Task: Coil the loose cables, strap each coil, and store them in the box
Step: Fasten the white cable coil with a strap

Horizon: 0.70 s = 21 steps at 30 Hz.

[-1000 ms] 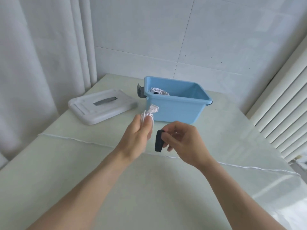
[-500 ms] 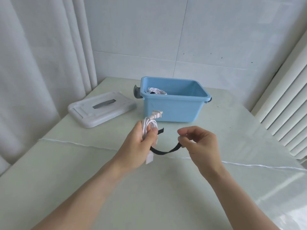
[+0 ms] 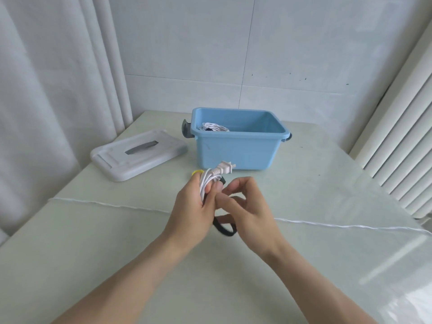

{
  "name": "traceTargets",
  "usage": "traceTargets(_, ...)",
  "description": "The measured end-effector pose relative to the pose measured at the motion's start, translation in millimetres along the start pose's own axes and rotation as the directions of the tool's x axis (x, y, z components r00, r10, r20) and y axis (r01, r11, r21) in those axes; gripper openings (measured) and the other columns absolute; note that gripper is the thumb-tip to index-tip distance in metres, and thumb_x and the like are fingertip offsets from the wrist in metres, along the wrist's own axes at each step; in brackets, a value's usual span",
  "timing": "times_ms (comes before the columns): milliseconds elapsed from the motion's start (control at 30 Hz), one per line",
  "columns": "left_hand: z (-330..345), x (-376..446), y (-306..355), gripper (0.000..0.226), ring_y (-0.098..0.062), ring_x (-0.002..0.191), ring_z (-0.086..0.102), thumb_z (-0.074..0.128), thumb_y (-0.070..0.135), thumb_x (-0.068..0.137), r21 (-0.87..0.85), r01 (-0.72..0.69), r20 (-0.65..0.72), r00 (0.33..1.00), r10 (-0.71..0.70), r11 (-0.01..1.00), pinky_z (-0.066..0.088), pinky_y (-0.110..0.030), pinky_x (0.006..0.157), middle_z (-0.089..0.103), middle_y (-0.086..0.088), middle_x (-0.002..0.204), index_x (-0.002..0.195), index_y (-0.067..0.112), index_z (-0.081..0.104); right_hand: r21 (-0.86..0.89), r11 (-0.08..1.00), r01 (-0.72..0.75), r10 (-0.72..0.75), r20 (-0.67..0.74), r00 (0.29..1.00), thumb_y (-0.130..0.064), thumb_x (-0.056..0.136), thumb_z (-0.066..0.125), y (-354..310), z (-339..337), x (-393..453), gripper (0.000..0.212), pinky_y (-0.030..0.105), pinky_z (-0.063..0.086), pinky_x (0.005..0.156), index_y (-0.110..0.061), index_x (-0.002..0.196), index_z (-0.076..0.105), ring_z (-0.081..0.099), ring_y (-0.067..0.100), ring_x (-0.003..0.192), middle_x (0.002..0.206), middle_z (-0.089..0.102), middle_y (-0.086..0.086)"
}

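Head view, frame centre: we grip the coiled white power cable [image 3: 205, 182] in our left hand [image 3: 190, 211] before the open blue plastic box [image 3: 238, 142] while our right hand [image 3: 247, 211], formerly apart, now pinches the black fabric strap [image 3: 224, 226] close against it, strapping under way, wrapping next.

The storage box [image 3: 236, 149] looks like smooth blue plastic with a soft shine. Its lid [image 3: 138, 157] is matt grey-white plastic. The power cable [image 3: 208, 181] has a smooth white plastic skin, and the strap [image 3: 225, 226] looks like matt black fabric. The table [image 3: 327, 183] has a glossy, smooth surface, and the wall tiles [image 3: 187, 43] look smooth.
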<state>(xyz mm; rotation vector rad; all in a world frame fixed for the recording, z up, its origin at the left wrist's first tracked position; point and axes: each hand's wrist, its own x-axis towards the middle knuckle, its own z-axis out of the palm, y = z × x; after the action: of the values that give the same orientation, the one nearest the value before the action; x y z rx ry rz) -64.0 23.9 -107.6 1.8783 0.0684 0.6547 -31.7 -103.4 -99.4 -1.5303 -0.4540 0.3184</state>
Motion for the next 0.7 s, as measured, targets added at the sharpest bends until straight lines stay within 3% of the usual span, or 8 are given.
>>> traceTargets(100, -1.0, -1.1, -0.9, 0.014, -0.003, 0.061, 0.056, 0.058, 0.019, 0.098, 0.046, -0.048, -0.090, 0.995, 0.052, 0.998, 0.040, -0.015, 0.057, 0.059, 0.020, 0.066, 0.084, 0.023, 0.055, 0.093, 0.973, -0.210, 0.198, 0.117, 0.973, -0.028, 0.100, 0.058, -7.0, -5.2, 2.9, 0.022, 0.030, 0.043, 0.043, -0.007, 0.099, 0.051, 0.063, 0.024, 0.062, 0.093, 0.066, 0.014)
traceTargets(167, -1.8, -0.4, -0.7, 0.017, -0.008, 0.057, 0.049, 0.059, 0.021, 0.097, 0.060, -0.071, -0.114, 0.990, 0.078, 0.996, 0.040, -0.023, 0.054, 0.053, 0.011, 0.062, 0.080, 0.021, 0.053, 0.019, 0.968, -0.249, 0.241, 0.189, 0.952, -0.033, 0.101, 0.056, -8.3, -9.7, 3.9, 0.023, 0.022, 0.026, 0.041, -0.010, 0.098, 0.053, 0.041, 0.016, 0.044, 0.069, 0.058, 0.006)
traceTargets(233, -3.3, 1.4, -1.8, 0.025, -0.009, 0.055, 0.042, 0.060, 0.020, 0.096, 0.083, -0.066, -0.137, 0.988, 0.076, 0.994, 0.037, -0.025, 0.053, 0.047, 0.009, 0.060, 0.075, 0.023, 0.048, -0.085, 0.973, -0.215, 0.228, 0.200, 0.953, -0.034, 0.099, 0.059, -10.3, -14.4, 5.9, 0.024, 0.021, 0.023, 0.042, -0.011, 0.093, 0.057, 0.031, 0.012, 0.043, 0.056, 0.048, -0.002)
traceTargets(400, -7.7, 3.9, 0.9, 0.027, -0.009, 0.058, 0.056, 0.061, 0.016, 0.096, 0.090, -0.031, -0.117, 0.992, 0.042, 0.995, 0.043, -0.021, 0.058, 0.069, 0.008, 0.065, 0.075, 0.021, 0.046, -0.335, 0.939, -0.081, 0.115, 0.084, 0.990, -0.032, 0.093, 0.068, -14.5, -29.9, 11.1, 0.028, 0.014, 0.031, 0.049, -0.006, 0.081, 0.072, 0.037, 0.004, 0.044, 0.050, 0.045, -0.014)
traceTargets(467, -8.0, 3.9, 4.0, 0.023, -0.011, 0.056, 0.057, 0.059, 0.012, 0.097, 0.059, -0.024, -0.086, 0.996, 0.029, 0.998, 0.044, -0.022, 0.059, 0.070, 0.012, 0.066, 0.077, 0.019, 0.049, -0.344, 0.936, -0.071, 0.091, 0.042, 0.995, -0.029, 0.093, 0.070, -14.2, -34.6, 12.7, 0.024, 0.020, 0.034, 0.051, -0.008, 0.080, 0.071, 0.039, 0.007, 0.046, 0.053, 0.049, -0.011)
traceTargets(533, -8.4, 5.1, 4.9, 0.017, -0.021, 0.051, 0.057, 0.056, 0.010, 0.099, -0.025, -0.008, -0.036, 0.999, 0.007, 1.000, 0.046, -0.029, 0.057, 0.072, 0.004, 0.069, 0.082, 0.014, 0.053, -0.379, 0.923, -0.065, 0.077, 0.017, 0.997, -0.025, 0.092, 0.071, -11.2, -35.6, 14.7, 0.019, 0.028, 0.041, 0.053, -0.011, 0.080, 0.068, 0.046, 0.012, 0.049, 0.058, 0.057, -0.005)
traceTargets(633, -5.4, 4.2, 5.4, 0.012, -0.025, 0.047, 0.056, 0.053, 0.009, 0.101, -0.110, 0.020, -0.011, 1.000, -0.021, 0.994, 0.048, -0.034, 0.053, 0.074, -0.005, 0.076, 0.091, 0.001, 0.054, -0.321, 0.944, -0.074, 0.081, 0.007, 0.997, -0.008, 0.092, 0.065, -7.0, -31.6, 14.3, 0.003, 0.039, 0.061, 0.068, -0.007, 0.094, 0.065, 0.068, 0.022, 0.062, 0.074, 0.073, 0.005)
traceTargets(700, -0.2, 1.3, 6.1, 0.017, -0.020, 0.045, 0.053, 0.051, 0.007, 0.101, -0.167, 0.052, 0.000, 0.999, -0.053, 0.985, 0.047, -0.027, 0.050, 0.072, -0.008, 0.072, 0.094, -0.009, 0.051, -0.218, 0.971, -0.095, 0.105, 0.036, 0.994, 0.000, 0.092, 0.061, -5.0, -27.1, 13.3, 0.015, 0.038, 0.060, 0.064, -0.006, 0.106, 0.061, 0.072, 0.026, 0.069, 0.085, 0.075, 0.009)
